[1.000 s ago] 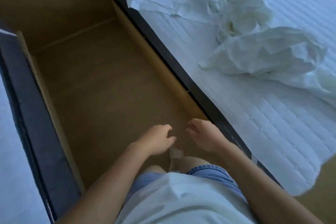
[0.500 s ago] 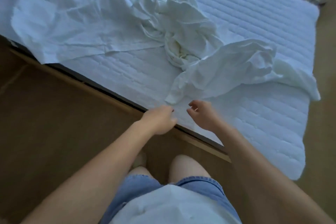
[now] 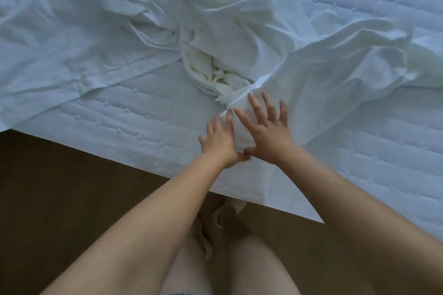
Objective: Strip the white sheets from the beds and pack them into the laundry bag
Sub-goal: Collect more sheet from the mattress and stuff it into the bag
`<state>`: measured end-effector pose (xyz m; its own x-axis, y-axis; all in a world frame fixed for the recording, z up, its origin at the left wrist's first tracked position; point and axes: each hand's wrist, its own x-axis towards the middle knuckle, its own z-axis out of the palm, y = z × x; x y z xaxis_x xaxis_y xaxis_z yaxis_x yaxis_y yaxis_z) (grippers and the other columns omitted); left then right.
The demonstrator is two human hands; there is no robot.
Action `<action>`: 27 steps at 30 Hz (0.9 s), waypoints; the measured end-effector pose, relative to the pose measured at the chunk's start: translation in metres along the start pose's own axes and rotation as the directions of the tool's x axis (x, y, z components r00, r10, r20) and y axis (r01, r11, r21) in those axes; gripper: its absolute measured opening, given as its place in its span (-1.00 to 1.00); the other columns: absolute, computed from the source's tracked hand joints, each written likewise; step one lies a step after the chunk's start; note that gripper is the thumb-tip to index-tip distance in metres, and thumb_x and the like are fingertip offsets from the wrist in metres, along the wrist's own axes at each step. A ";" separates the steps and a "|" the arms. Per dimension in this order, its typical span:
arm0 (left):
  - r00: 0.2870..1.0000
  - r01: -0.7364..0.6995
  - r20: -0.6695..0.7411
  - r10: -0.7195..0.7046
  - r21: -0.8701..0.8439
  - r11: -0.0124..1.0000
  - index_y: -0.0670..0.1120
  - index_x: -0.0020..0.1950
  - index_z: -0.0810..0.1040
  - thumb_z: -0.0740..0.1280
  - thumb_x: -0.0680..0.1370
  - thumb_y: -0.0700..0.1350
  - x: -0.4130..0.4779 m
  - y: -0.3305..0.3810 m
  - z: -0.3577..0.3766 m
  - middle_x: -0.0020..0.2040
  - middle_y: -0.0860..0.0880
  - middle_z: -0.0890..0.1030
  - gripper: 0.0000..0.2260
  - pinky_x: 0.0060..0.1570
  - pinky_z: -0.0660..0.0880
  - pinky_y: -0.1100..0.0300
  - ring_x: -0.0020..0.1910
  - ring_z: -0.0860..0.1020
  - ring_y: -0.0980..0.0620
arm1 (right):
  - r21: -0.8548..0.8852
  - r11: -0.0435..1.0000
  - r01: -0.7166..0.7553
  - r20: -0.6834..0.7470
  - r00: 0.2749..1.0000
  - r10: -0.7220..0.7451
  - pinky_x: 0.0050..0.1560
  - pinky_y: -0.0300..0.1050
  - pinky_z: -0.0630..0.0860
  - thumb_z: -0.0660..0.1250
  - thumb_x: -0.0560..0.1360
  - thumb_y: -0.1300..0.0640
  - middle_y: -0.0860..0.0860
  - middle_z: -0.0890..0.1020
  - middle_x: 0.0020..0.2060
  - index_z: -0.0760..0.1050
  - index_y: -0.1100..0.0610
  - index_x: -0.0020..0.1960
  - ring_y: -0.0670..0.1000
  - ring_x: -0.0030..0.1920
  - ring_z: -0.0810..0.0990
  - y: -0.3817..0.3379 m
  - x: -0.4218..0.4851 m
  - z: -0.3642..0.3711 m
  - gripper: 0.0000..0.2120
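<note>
Over quilted mattress [image 3: 143, 132] by brown floor [image 3: 60, 187], lays right hand [image 3: 266, 132] flat and spread on nearest fold of crumpled sheet [image 3: 215, 19] heaped mid-bed, sets left hand [image 3: 220, 141], also spread, at fold's edge, grips nothing yet, and probably risks trailing loose cloth onto floor by pulling only this fold.

Quilted mattress [image 3: 359, 170] over brown floor [image 3: 72, 194], crumpled white sheet [image 3: 227, 38] bunched across its top, both hands' fingers at the sheet's near fold
</note>
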<state>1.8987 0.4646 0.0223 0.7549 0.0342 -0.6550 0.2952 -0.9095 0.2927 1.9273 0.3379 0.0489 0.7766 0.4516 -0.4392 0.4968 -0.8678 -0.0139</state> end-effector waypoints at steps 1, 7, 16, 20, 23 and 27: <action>0.999 0.029 0.038 -0.026 -0.079 0.996 0.10 0.54 -0.32 0.44 0.41 0.19 0.014 0.001 0.006 0.57 -0.11 -0.10 0.04 0.39 0.14 -0.20 0.54 -0.04 -0.15 | -0.035 0.999 0.024 0.005 1.000 -0.024 0.39 0.28 -0.38 0.31 0.46 -0.21 0.09 -0.40 0.49 -0.34 -0.11 0.53 0.23 0.47 -0.43 0.006 0.007 0.005 -0.04; 0.982 -0.044 -0.172 -0.077 -0.604 0.796 -0.15 -0.03 0.50 0.14 0.59 -0.21 0.040 -0.022 0.016 -0.03 -0.18 0.59 -0.85 -0.19 0.35 0.14 -0.01 0.53 -0.18 | -0.027 0.998 0.064 -0.064 0.996 -0.066 0.38 0.41 -0.14 0.39 0.47 0.09 0.17 0.02 0.55 0.30 0.03 0.42 0.28 0.52 -0.06 0.023 0.031 0.021 -0.44; 0.973 -0.192 -0.230 -0.008 -0.827 0.529 0.27 0.29 0.31 0.26 0.46 0.12 -0.049 -0.083 -0.066 0.26 0.08 0.40 -0.60 0.09 0.41 0.35 0.21 0.44 0.17 | 0.945 0.294 -0.142 0.059 0.959 0.276 -0.16 -0.06 0.39 0.12 0.62 0.16 -0.02 0.48 -0.27 0.33 0.17 -0.08 0.00 -0.24 0.46 -0.109 -0.009 -0.033 -0.87; 0.951 0.197 0.226 0.210 -0.969 0.149 0.13 0.21 0.51 0.38 0.37 0.19 -0.092 -0.114 -0.095 0.02 0.04 0.62 -0.58 -0.02 0.53 0.21 -0.01 0.62 0.13 | 0.977 -0.068 -0.200 0.210 0.946 0.245 -0.30 -0.39 0.41 0.15 0.62 0.08 -0.08 0.51 -0.28 0.38 0.05 -0.16 -0.14 -0.27 0.49 -0.172 -0.029 -0.065 -0.82; 0.917 0.355 0.354 0.182 -0.934 0.028 -0.09 -0.27 0.66 0.25 0.57 -0.01 -0.116 -0.124 -0.097 -0.36 -0.03 0.65 -0.69 -0.31 0.57 0.29 -0.35 0.64 0.09 | 0.982 0.032 -0.188 0.169 0.935 0.312 -0.15 -0.42 0.39 0.20 0.58 0.13 -0.04 0.49 -0.09 0.31 0.01 0.01 -0.12 -0.10 0.49 -0.197 -0.042 -0.069 -0.93; 0.862 0.485 0.465 0.199 -0.873 -0.058 -0.17 -0.14 0.58 0.22 0.58 -0.15 -0.132 -0.131 -0.091 -0.30 -0.12 0.61 -0.81 -0.37 0.56 0.21 -0.36 0.62 -0.03 | 0.943 0.333 -0.027 -0.122 0.900 0.418 0.20 -0.20 0.35 0.26 0.53 0.06 -0.06 0.32 0.15 0.29 -0.02 0.18 -0.12 0.13 0.33 -0.199 -0.068 -0.062 -0.74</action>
<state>1.8138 0.6170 0.1337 0.4370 -0.3441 -0.8310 0.8598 0.4313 0.2736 1.7992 0.4930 0.1371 0.9541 0.0687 -0.2915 -0.2207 -0.4966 -0.8395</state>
